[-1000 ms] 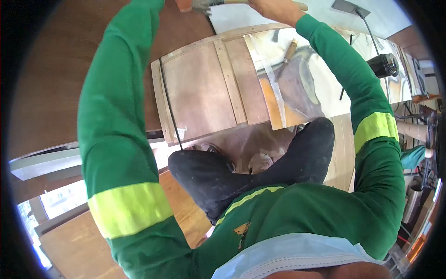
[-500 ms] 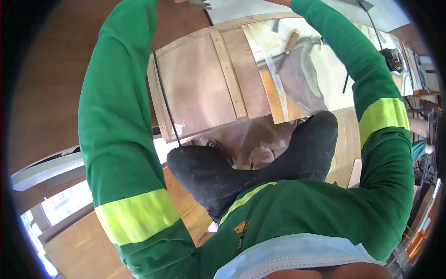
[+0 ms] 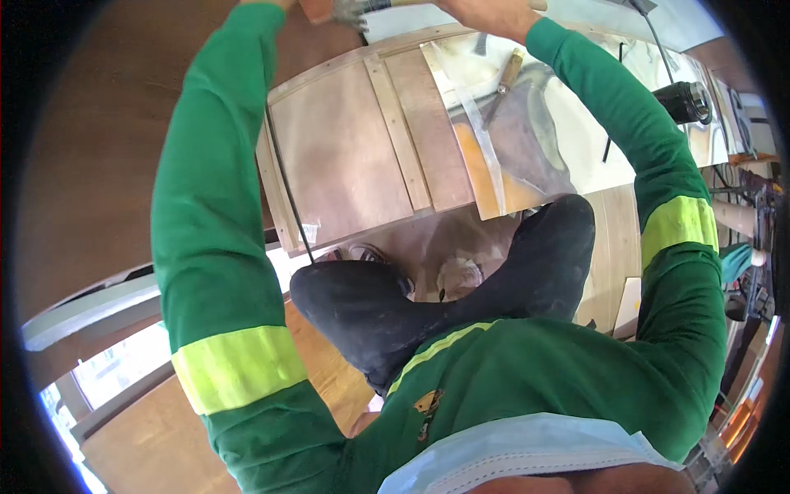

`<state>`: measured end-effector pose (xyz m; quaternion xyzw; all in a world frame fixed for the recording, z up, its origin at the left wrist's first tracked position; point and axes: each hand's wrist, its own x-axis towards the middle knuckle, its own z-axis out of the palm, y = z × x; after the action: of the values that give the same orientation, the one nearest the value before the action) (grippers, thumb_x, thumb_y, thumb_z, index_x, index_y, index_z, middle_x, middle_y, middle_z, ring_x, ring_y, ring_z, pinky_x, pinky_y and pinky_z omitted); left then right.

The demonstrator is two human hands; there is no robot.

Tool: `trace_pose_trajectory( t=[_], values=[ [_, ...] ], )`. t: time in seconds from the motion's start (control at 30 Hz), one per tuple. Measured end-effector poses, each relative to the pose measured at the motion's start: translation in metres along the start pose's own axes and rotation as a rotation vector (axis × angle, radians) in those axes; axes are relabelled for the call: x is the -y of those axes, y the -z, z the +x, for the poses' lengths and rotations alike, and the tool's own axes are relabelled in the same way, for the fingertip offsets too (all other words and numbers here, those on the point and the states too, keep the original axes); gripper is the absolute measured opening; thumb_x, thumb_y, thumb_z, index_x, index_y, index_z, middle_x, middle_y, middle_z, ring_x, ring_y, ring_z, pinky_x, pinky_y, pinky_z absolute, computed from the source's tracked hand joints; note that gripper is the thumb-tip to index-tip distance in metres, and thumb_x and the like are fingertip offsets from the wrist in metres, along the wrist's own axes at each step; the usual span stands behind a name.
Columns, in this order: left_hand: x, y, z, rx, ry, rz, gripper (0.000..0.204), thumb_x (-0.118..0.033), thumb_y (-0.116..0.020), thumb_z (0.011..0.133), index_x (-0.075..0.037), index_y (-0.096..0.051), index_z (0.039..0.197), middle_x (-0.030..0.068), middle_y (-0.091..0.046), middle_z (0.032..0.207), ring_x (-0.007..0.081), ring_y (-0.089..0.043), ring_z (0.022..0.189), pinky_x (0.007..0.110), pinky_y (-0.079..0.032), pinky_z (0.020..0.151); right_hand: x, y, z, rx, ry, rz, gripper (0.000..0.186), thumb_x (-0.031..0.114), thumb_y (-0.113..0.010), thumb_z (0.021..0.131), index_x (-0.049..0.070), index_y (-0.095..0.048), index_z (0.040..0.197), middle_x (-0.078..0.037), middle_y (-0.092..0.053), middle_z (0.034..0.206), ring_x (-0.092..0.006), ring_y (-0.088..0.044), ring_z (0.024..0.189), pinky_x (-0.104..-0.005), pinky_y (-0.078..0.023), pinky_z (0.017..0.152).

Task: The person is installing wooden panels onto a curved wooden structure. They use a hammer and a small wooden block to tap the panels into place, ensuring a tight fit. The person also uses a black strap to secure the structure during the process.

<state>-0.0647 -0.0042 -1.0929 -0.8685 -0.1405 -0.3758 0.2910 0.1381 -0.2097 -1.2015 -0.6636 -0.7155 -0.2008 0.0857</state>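
A handled tool lies on the sheet, right of the crosspiece on the panel, while a rod runs along the panel's left side.

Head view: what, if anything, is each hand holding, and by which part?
Right hand: a long grey-headed tool, by its wooden handle. Left hand: cannot tell, mostly out of frame.

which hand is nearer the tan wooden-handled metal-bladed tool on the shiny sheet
Right. The right hand is just beyond the tool, apart from it; the left hand, mostly out of frame, is farther off to the left.
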Motion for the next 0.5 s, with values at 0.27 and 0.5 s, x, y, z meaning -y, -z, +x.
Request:
trace_pose_trajectory(
  t=[0.27, 0.5],
  values=[
    [-0.011, -0.010, -0.017, -0.035, 0.015, -0.007, 0.078, -0.022, -0.083, 0.077, -0.018, -0.051, 0.148, 0.0097, -0.045, 0.140, 0.0338, -0.042, 0.131, 0.047, -0.048, 0.100, 0.017, -0.013, -0.021, 0.097, 0.162, -0.086, 0.019, 0.024, -0.051, 0.098, 0.005, -0.054, 0.098, -0.015, -0.069, 0.081, -0.0356, -0.072, 0.071, -0.0477, -0.057, 0.060],
    [-0.014, -0.015, -0.014, -0.050, -0.001, -0.021, 0.075, -0.021, -0.081, 0.077, -0.018, -0.052, 0.146, 0.0093, -0.045, 0.140, 0.0337, -0.042, 0.130, 0.048, -0.050, 0.094, -0.023, -0.025, 0.024, 0.123, 0.063, -0.031, 0.017, 0.020, -0.050, 0.100, 0.003, -0.053, 0.099, -0.018, -0.069, 0.085, -0.0378, -0.071, 0.072, -0.0523, -0.056, 0.062]
  ],
)
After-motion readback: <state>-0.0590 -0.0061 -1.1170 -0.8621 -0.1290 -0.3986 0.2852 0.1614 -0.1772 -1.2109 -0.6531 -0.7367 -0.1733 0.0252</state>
